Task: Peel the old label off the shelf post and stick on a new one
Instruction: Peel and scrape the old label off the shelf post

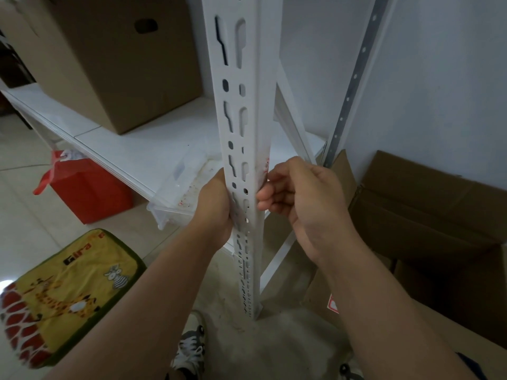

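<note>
A white slotted shelf post (pixel 244 78) runs from the top of the view down to the floor. My left hand (pixel 215 209) is wrapped around its left flange at mid height. My right hand (pixel 299 198) is at the post's right edge, fingertips pinched on a pale label with red print (pixel 265 167) that sticks to the post's corner. How much of the label is lifted I cannot tell, since my fingers hide its lower part. No other loose label is visible.
A white shelf board (pixel 131 149) carries a big cardboard box (pixel 115 58) and a clear plastic tray (pixel 178 193). Below left are a red bag (pixel 90 187) and a yellow giraffe cushion (pixel 68 292). Cardboard boxes (pixel 428 209) stand at the right by the wall. My shoe (pixel 192 349) is near the post's foot.
</note>
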### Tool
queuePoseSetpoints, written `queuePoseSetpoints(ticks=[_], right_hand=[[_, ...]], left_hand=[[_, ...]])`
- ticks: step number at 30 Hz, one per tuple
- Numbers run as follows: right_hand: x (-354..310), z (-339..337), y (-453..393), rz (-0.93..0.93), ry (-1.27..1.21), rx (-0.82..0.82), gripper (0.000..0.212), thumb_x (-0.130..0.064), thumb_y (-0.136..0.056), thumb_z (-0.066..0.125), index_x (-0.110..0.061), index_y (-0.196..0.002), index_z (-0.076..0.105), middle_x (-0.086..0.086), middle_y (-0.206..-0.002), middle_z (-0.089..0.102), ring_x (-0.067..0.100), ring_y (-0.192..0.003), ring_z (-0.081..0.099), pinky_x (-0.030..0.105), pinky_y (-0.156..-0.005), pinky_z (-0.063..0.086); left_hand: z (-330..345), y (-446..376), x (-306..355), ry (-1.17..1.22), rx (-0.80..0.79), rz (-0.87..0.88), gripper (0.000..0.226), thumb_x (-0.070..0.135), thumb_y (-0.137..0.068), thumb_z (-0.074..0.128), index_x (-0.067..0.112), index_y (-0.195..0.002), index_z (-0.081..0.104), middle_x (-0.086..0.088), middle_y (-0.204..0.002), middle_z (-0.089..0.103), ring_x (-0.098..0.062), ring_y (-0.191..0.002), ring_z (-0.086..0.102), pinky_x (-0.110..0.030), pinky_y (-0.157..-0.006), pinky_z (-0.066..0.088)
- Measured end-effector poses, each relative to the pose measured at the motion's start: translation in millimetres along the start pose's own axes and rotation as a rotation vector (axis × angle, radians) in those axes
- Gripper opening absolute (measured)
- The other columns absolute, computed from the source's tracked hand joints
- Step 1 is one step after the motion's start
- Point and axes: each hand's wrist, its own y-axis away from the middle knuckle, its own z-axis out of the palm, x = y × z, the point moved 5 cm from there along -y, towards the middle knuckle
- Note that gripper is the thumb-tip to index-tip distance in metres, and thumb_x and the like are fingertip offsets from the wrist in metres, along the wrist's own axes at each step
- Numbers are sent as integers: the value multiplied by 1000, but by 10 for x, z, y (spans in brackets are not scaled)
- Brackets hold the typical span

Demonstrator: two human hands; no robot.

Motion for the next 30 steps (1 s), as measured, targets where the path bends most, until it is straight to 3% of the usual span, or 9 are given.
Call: queuePoseSetpoints(ticks=[5, 12, 14, 17, 20, 23, 26, 28, 30], right_hand=[[-10, 24, -3, -53, 95, -15, 25, -13, -91, 56, 10, -83, 65, 10, -57, 66, 16, -48, 59, 25, -53, 51], [-71, 41, -22, -107, 125, 2, 20, -4, -87, 57, 4, -71, 65, 8, -53, 64, 14, -44, 57, 21, -50, 51], [-56, 46, -17, -105, 86, -7, 21, -3, -87, 56, 5, -69, 63, 8, -52, 62, 15, -44, 56, 25, -51, 51], [-44, 9, -1, -87, -88, -44, 28, 3, -87, 49, -3, -61, 59, 8, -49, 57, 16, -45, 52, 26, -48, 49], [8, -63, 8, -59, -149, -65, 28, 2, -88, 48, -6, -64, 59, 8, -51, 58, 17, -47, 53, 26, -49, 49], [103, -97, 11, -20, -162, -109, 21, -2, -90, 51, -7, -72, 61, 9, -58, 61, 18, -52, 56, 27, -54, 50], [120, -114, 38, -41, -143, -174, 15, -5, -89, 55, -7, -76, 63, 9, -61, 61, 18, -54, 56, 27, -56, 50], [99, -118, 68, -63, -132, -227, 10, -14, -82, 62, -5, -80, 61, 9, -60, 60, 18, -54, 56, 27, -55, 48], [85, -118, 96, -74, -117, -274, 18, -20, -77, 62, -3, -82, 59, 7, -58, 58, 16, -53, 54, 25, -54, 48]], left_hand=[[7, 16, 27, -55, -2, 26, 35, 25, -100, 38, 9, -90, 68, -3, -68, 69, -14, -62, 65, -30, -68, 54], [8, 57, 51, -72, 20, 24, 35, 21, -99, 35, 9, -82, 64, -1, -60, 64, -13, -56, 60, -31, -68, 50], [17, 69, 67, -80, 18, 19, 33, 21, -99, 37, 5, -89, 64, -2, -61, 65, -14, -58, 61, -32, -68, 50], [-9, 69, 49, -86, 62, -39, 36, 21, -98, 38, 0, -107, 65, -15, -84, 66, -25, -77, 62, -42, -83, 53], [-51, 82, 48, -151, 168, -46, 35, 22, -99, 34, 6, -101, 64, -18, -96, 67, -29, -88, 62, -48, -94, 51], [-63, 203, 181, -256, 363, 166, 26, 22, -102, 32, 11, -104, 56, -1, -91, 62, -10, -86, 58, -30, -78, 48], [11, 483, 372, -299, 413, 543, 12, 11, -103, 39, 13, -109, 48, 10, -83, 48, 5, -76, 53, -11, -69, 43], [66, 678, 473, -346, 400, 826, 12, 4, -98, 44, 13, -105, 46, 10, -83, 44, 4, -75, 51, -10, -68, 43], [135, 819, 496, -449, 340, 1042, 10, 7, -94, 46, 14, -101, 48, 4, -83, 47, -6, -73, 49, -16, -67, 42]])
